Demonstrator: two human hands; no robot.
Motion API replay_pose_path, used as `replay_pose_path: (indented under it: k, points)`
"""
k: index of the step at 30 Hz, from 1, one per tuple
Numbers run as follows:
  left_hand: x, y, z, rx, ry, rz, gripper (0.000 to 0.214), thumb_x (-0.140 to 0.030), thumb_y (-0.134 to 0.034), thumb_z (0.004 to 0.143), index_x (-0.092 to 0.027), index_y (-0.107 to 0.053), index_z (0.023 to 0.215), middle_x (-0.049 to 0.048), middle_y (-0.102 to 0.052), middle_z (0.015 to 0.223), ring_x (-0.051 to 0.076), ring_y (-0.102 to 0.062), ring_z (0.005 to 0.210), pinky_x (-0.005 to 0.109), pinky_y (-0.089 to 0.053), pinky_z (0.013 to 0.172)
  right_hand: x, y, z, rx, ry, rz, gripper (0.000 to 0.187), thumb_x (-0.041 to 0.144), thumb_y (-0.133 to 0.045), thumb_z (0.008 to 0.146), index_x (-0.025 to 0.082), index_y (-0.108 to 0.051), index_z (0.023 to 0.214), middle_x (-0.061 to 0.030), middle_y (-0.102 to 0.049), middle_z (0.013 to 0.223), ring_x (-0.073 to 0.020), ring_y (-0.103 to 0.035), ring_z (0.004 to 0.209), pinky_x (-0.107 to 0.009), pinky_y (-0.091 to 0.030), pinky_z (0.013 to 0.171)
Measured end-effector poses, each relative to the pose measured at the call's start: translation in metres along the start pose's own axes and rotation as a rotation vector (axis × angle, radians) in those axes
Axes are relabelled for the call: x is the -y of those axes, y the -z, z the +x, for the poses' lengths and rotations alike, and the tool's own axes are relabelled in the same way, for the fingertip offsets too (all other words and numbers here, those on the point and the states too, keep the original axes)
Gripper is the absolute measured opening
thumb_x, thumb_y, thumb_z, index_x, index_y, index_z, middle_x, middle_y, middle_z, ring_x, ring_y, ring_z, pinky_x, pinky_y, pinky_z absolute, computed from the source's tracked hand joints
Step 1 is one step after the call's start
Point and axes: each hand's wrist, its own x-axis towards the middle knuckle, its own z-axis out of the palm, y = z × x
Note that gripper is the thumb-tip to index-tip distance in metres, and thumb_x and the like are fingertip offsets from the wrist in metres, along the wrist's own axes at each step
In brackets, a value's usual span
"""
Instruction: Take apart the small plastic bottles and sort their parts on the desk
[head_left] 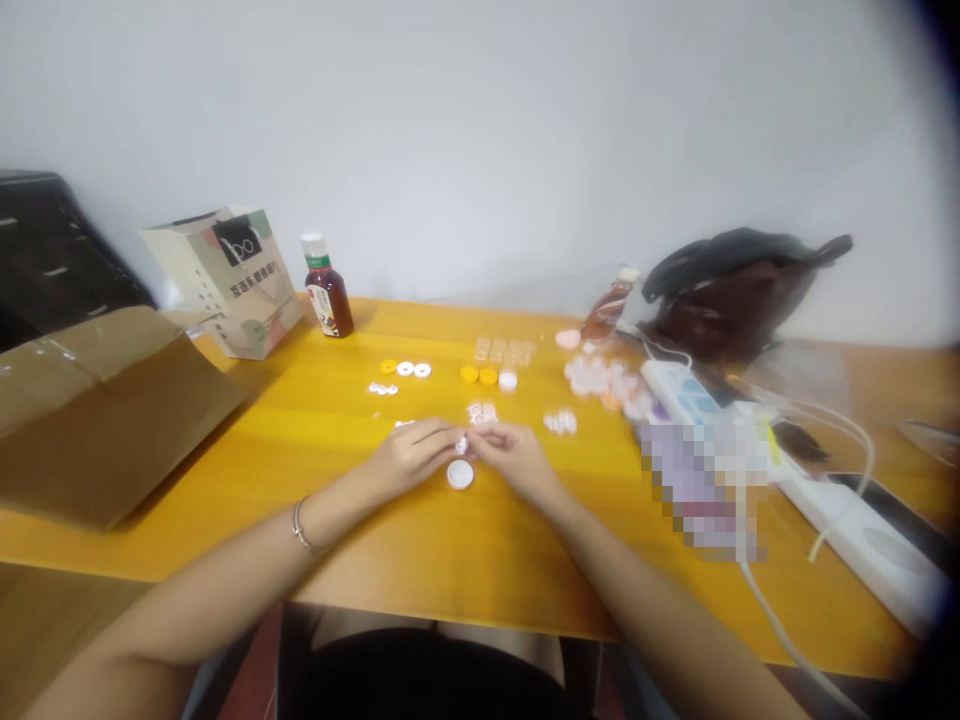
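My left hand (416,447) and my right hand (516,455) meet over the middle of the table, fingertips pinched on a small white plastic piece (461,444). Its exact kind is too small to make out. Just below it lies a round white cap (460,474), flat on the wood. Beyond my fingers sit several small white pieces with ring shapes (481,413). Another group of small white pieces (560,422) lies to the right of my right hand. Farther back are yellow discs (478,375), white discs (414,370) and a row of clear pieces (504,351).
A cardboard box (112,400), a paper bag (232,285) and a sauce bottle (327,290) stand on the left. To the right are a heap of pale caps (600,378), a tilted bottle (609,305), a dark bag (720,300), a power strip (862,535) and cables.
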Motion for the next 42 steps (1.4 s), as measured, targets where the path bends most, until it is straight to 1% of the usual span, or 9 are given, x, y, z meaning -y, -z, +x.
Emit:
replay_pose_path:
  k: [8,13,21,26,28,31,37,39,42]
  points:
    - [-0.003,0.000,0.000,-0.021,-0.031,0.116,0.018,-0.019,-0.053,0.084,-0.017,-0.057,0.101,0.0063,-0.064,0.086,0.012,-0.060,0.074,0.022,-0.049,0.064,-0.004,-0.002,-0.003,-0.028,0.057,-0.027,0.018,0.031,-0.065,0.068,0.018,-0.068,0.079,-0.0022,-0.072,0.079,-0.0187,-0.067,0.075,-0.032,-0.053,0.074]
    - [-0.003,-0.002,0.002,0.038,-0.015,0.137,0.015,-0.020,-0.049,0.086,-0.016,-0.058,0.098,0.0052,-0.064,0.081,0.012,-0.059,0.068,0.023,-0.049,0.062,-0.004,-0.003,-0.005,-0.042,0.122,-0.159,0.017,0.027,-0.059,0.071,0.018,-0.070,0.080,-0.0012,-0.072,0.076,-0.0186,-0.067,0.072,-0.031,-0.056,0.069]
    - [-0.002,-0.007,0.004,0.034,-0.018,0.171,0.013,-0.020,-0.047,0.087,-0.017,-0.059,0.091,0.0030,-0.060,0.075,0.010,-0.055,0.063,0.021,-0.044,0.057,-0.005,-0.003,-0.006,-0.037,0.208,-0.292,0.022,0.023,-0.053,0.076,0.021,-0.071,0.090,-0.0001,-0.072,0.080,-0.0182,-0.068,0.073,-0.029,-0.055,0.069]
    - [-0.003,-0.007,0.005,0.051,0.015,0.152,0.013,-0.018,-0.047,0.087,-0.017,-0.060,0.088,0.0027,-0.059,0.072,0.010,-0.054,0.062,0.022,-0.043,0.056,-0.009,-0.002,-0.004,-0.091,0.245,-0.406,0.021,0.023,-0.053,0.076,0.022,-0.072,0.084,0.0006,-0.072,0.074,-0.0182,-0.067,0.068,-0.028,-0.054,0.064]
    - [-0.002,-0.006,0.005,0.047,0.054,0.075,0.014,-0.018,-0.048,0.086,-0.017,-0.060,0.092,0.0040,-0.061,0.076,0.012,-0.056,0.066,0.022,-0.045,0.060,-0.009,-0.002,-0.003,-0.107,0.230,-0.367,0.020,0.023,-0.053,0.075,0.021,-0.072,0.082,0.0005,-0.072,0.074,-0.0182,-0.066,0.069,-0.028,-0.053,0.065]
    - [0.001,-0.007,0.006,0.028,0.178,-0.173,0.014,-0.020,-0.052,0.084,-0.016,-0.061,0.095,0.0054,-0.063,0.082,0.013,-0.059,0.075,0.025,-0.048,0.069,-0.007,-0.002,0.000,-0.115,0.160,-0.216,0.018,0.025,-0.055,0.074,0.019,-0.071,0.077,-0.0007,-0.071,0.074,-0.0175,-0.066,0.070,-0.028,-0.053,0.067]
    - [0.005,-0.019,0.003,-0.101,0.666,-0.630,0.022,-0.029,-0.067,0.072,-0.015,-0.062,0.088,0.0048,-0.065,0.082,0.015,-0.063,0.074,0.028,-0.052,0.072,-0.010,0.001,0.007,-0.121,0.038,0.062,0.018,0.034,-0.061,0.072,0.017,-0.065,0.071,-0.0006,-0.068,0.064,-0.0134,-0.063,0.059,-0.027,-0.053,0.064]
    - [0.005,-0.022,0.003,-0.102,0.729,-0.679,0.024,-0.030,-0.069,0.070,-0.014,-0.061,0.087,0.0048,-0.066,0.081,0.016,-0.064,0.074,0.029,-0.052,0.073,-0.012,0.001,0.008,-0.107,0.047,0.107,0.019,0.036,-0.061,0.072,0.017,-0.063,0.073,0.0003,-0.067,0.064,-0.0123,-0.062,0.059,-0.026,-0.052,0.065]
    - [0.004,-0.022,0.003,-0.088,0.699,-0.685,0.023,-0.030,-0.069,0.070,-0.014,-0.061,0.086,0.0045,-0.065,0.080,0.016,-0.063,0.074,0.029,-0.052,0.072,-0.015,0.000,0.009,-0.095,0.052,0.141,0.019,0.035,-0.064,0.070,0.019,-0.061,0.078,0.0017,-0.066,0.065,-0.0117,-0.062,0.061,-0.026,-0.051,0.065]
